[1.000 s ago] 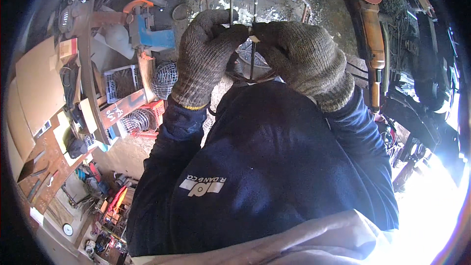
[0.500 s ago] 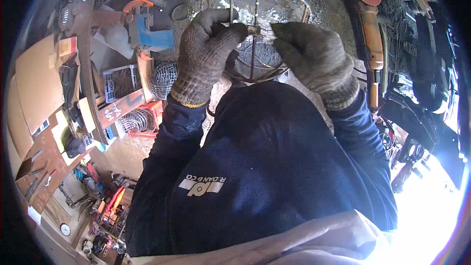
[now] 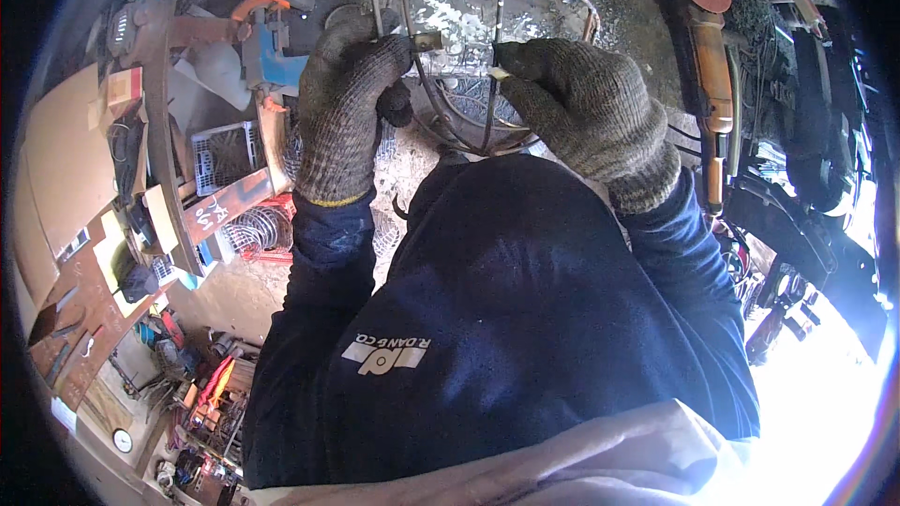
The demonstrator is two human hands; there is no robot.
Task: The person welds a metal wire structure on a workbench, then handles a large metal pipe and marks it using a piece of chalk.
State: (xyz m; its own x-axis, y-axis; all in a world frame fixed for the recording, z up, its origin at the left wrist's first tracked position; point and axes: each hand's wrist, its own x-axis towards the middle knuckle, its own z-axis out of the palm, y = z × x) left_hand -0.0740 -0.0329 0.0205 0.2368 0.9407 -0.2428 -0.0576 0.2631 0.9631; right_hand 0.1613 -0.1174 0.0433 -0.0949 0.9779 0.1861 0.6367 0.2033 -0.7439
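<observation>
Two gloved hands meet on one wire frame (image 3: 487,56), a round cage of thin rods held up in front of your chest, above the gritty ground; your left hand (image 3: 352,108) is closed around a rod on the frame's left side, with a small metal piece (image 3: 427,40) poking out past the fingertips; your right hand (image 3: 586,108) is pinched shut on a thin dark rod (image 3: 491,98) near the middle of the frame, thumb and forefinger pressed together at a pale tip.

Trouble, as I judge it, starts at that pinch; the rod is thin and the knit glove is thick, so the rod can slide or spring out if you push sideways; a loose end could then whip toward your wrist or face. The frame hangs only from your grip, with nothing under it that I can see; ease either hand and it may tilt or drop onto the ground. Knit gloves snag easily on cut wire ends, so a hurried pull could drag the whole cage with it.

Further out, an angle grinder (image 3: 708,28) with an orange disc lies just to your right, near your elbow's path; a swing of the right forearm could knock it. On your left, the cluttered bench (image 3: 84,225) and wire coils (image 3: 258,230) leave little room to step aside.
</observation>
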